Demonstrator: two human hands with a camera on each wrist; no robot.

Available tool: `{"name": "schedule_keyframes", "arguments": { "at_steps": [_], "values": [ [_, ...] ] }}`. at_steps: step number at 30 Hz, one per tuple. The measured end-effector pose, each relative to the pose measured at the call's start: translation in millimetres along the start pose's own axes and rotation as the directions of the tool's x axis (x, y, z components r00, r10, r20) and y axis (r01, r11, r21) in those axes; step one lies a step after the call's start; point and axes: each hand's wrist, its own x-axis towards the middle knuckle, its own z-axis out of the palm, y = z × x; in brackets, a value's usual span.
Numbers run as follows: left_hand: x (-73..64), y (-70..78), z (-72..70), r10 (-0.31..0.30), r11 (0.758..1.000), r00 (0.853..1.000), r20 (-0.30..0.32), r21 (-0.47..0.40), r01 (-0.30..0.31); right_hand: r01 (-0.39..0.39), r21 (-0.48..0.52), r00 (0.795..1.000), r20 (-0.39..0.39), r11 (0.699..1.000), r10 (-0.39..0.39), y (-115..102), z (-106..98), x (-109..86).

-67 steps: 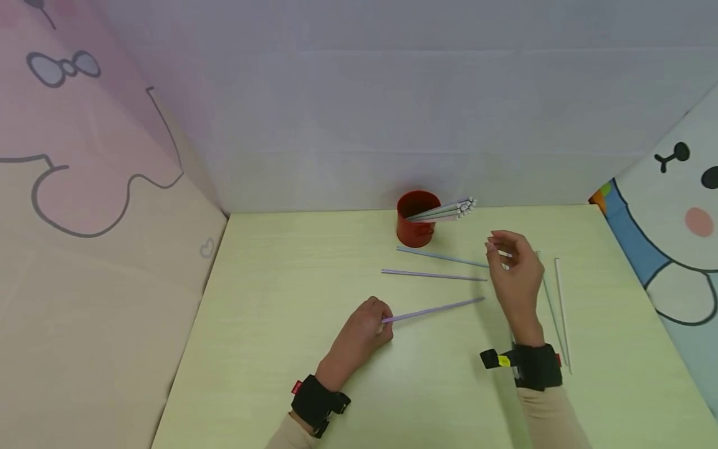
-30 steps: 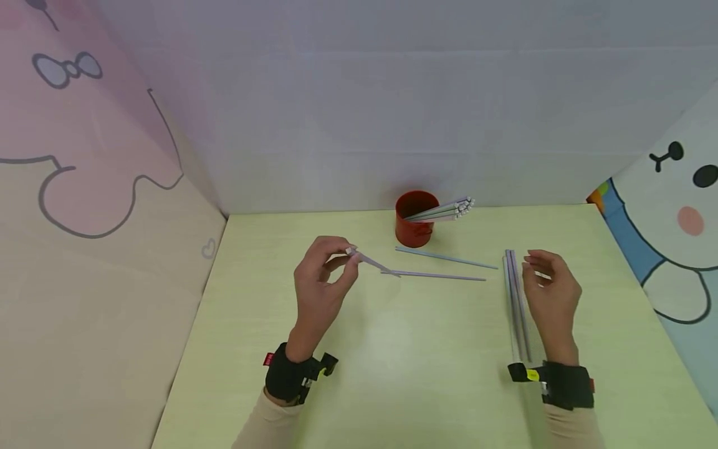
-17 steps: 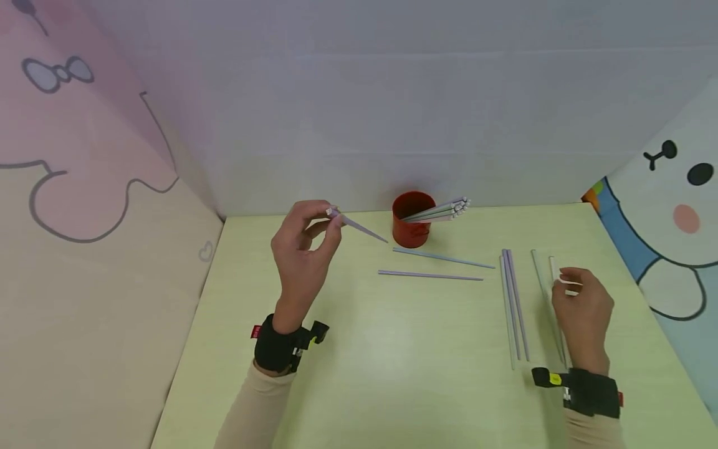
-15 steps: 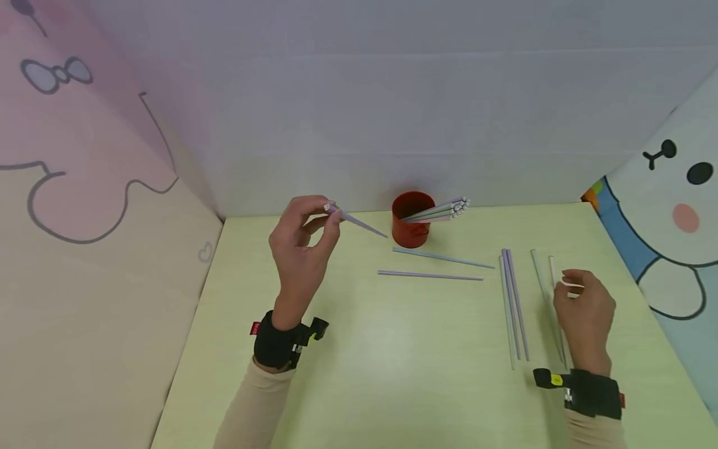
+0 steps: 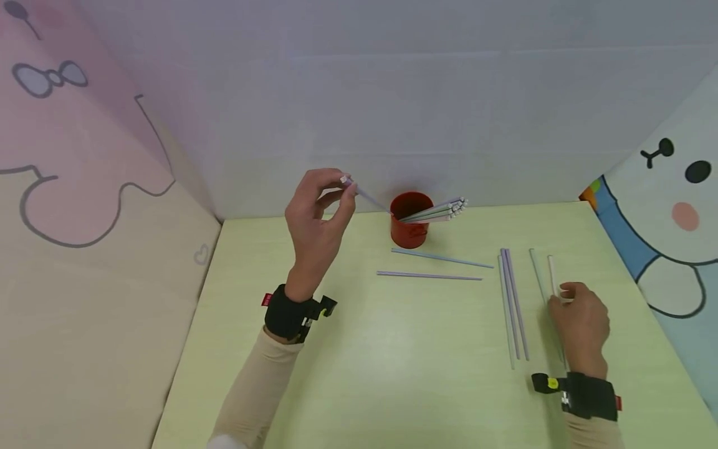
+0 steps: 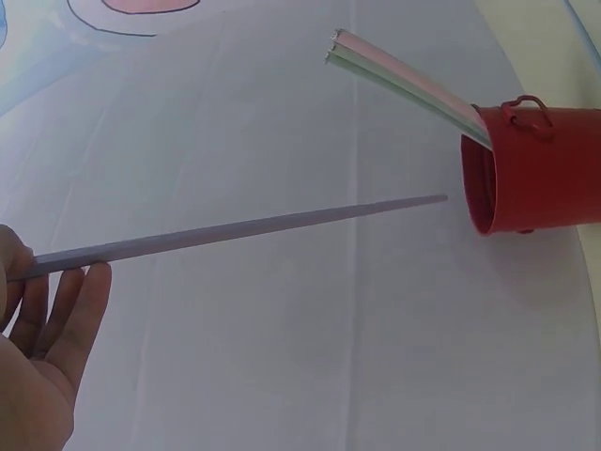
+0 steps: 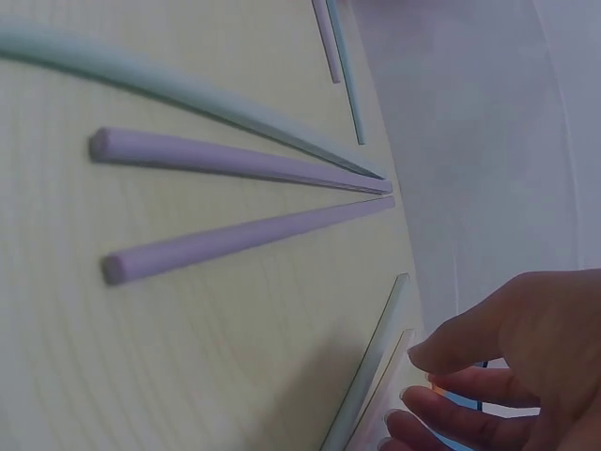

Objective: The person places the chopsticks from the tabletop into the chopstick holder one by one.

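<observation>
In the head view, my left hand [image 5: 320, 231] is raised left of a red cup [image 5: 409, 236], pinching a purple chopstick [image 5: 370, 198] near its thick end. Its thin tip points at the cup's mouth; a small gap shows between them in the left wrist view. Several pastel chopsticks [image 5: 449, 209] lean out of the cup's right side. My right hand [image 5: 582, 324] hovers low over a white chopstick [image 5: 552, 271] at the right, partly hiding it and a pale green chopstick [image 5: 537, 268]. Thumb and fingers are loosely bent and apart, with no chopstick visibly gripped.
One blue chopstick [image 5: 443, 258] and one purple chopstick [image 5: 429, 275] lie crosswise before the cup. A green chopstick [image 5: 506, 312] and two purple ones [image 7: 244, 235] lie lengthwise left of my right hand. A grey-white cloth wall [image 5: 359, 106] stands behind the table [image 5: 381, 374].
The left hand has picked up the purple chopstick, turned it and carried it up beside the cup. The right hand has moved right and lower, past the lengthwise chopsticks to the white one.
</observation>
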Motion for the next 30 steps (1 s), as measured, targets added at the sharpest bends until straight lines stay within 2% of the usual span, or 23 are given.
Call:
{"name": "schedule_keyframes", "arguments": {
  "at_steps": [5,10,14,19,22,24,28,30],
  "values": [
    [1.0,-13.9,18.3,0.009,1.0,0.999,0.044,0.011,-0.01,-0.008,-0.03,0.999,0.034,1.0,0.009,3,5,-0.6],
    [-3.8,-25.8,32.7,0.014,0.998,0.996,0.091,0.052,-0.018,0.01,-0.039,0.999,0.031,0.999,-0.009,3,6,0.2],
    [-11.7,-35.7,41.2,0.003,0.998,0.991,0.13,0.067,-0.011,0.012,-0.046,1.0,0.024,0.999,-0.011,4,6,1.6],
    [-25.5,-56.1,51.4,-0.04,0.997,0.981,0.191,0.076,0.026,0.0,-0.055,1.0,0.031,0.998,0.002,5,5,2.0],
    [-33.8,-68.4,55.2,-0.081,0.994,0.968,0.238,0.09,0.061,0.003,-0.061,1.0,0.027,0.998,-0.001,5,5,2.6],
    [-39.1,-72.8,55.4,-0.114,0.99,0.952,0.283,0.113,0.085,0.006,-0.07,1.0,0.024,0.998,-0.004,4,5,3.2],
    [-48.9,-73.4,51.2,-0.175,0.975,0.917,0.359,0.191,0.112,0.003,-0.081,0.999,0.035,0.997,0.0,2,3,4.5],
    [-53.0,-71.0,48.5,-0.194,0.97,0.908,0.372,0.211,0.121,0.004,-0.087,0.999,0.043,0.996,0.0,2,1,4.9]
  ]
}}
